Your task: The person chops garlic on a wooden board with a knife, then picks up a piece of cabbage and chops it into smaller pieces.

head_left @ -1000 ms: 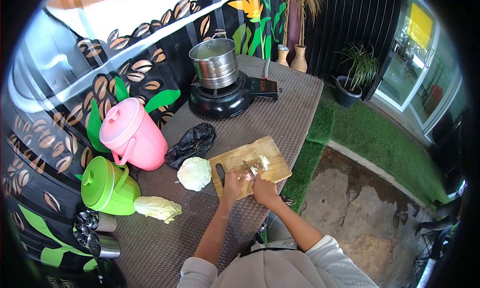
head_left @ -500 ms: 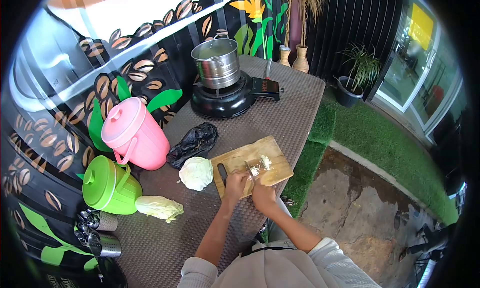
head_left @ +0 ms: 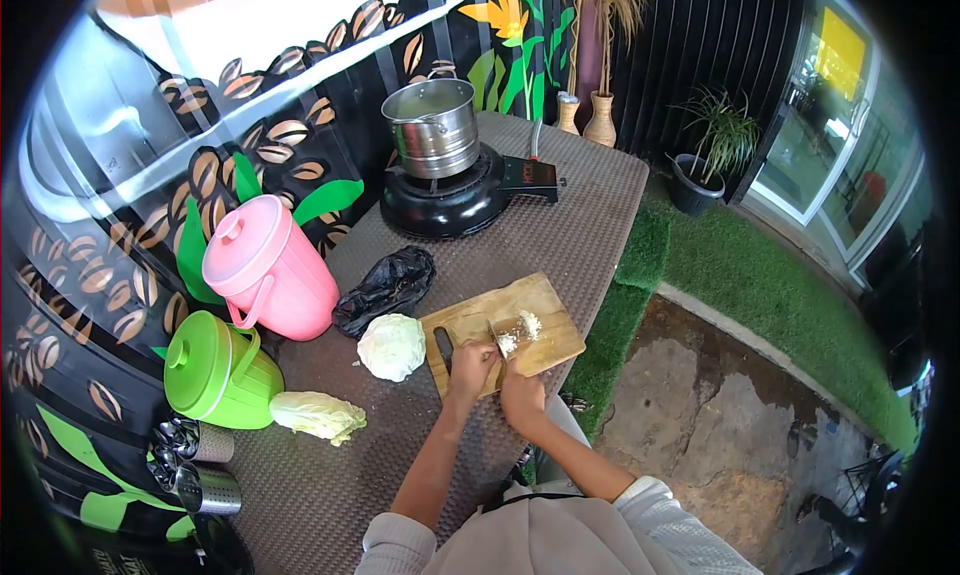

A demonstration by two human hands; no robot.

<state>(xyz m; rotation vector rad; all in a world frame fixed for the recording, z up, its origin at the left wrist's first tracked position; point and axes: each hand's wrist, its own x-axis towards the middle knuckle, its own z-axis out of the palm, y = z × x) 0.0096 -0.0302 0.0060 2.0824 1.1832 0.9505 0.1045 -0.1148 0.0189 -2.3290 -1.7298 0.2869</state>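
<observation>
On the wooden cutting board [head_left: 545, 300] lie small heaps of finely chopped white bits [head_left: 529, 324]. My right hand [head_left: 522, 393] is closed around the handle of a knife [head_left: 499, 337], whose blade points away from me over the board. Beside the blade, my left hand [head_left: 471, 365] is closed with its fingertips drawn together; whatever it may pinch is hidden. A dark elongated slot or handle [head_left: 444, 342] shows at the board's left end. Left of the board sits a round pale cabbage [head_left: 391, 347], and nearer me a longer leafy cabbage [head_left: 318, 417].
A steel pot [head_left: 432, 130] stands on a black portable stove [head_left: 440, 205] at the back. A black plastic bag [head_left: 387, 287], a pink lidded jug [head_left: 275, 270], a green lidded jug [head_left: 222, 370] and metal utensil holders [head_left: 208, 487] line the left side.
Both hands stay at the board. The right hand and knife have shifted very slightly, with the blade now turned a little more face-up. Dark shapes at the far right have moved.
</observation>
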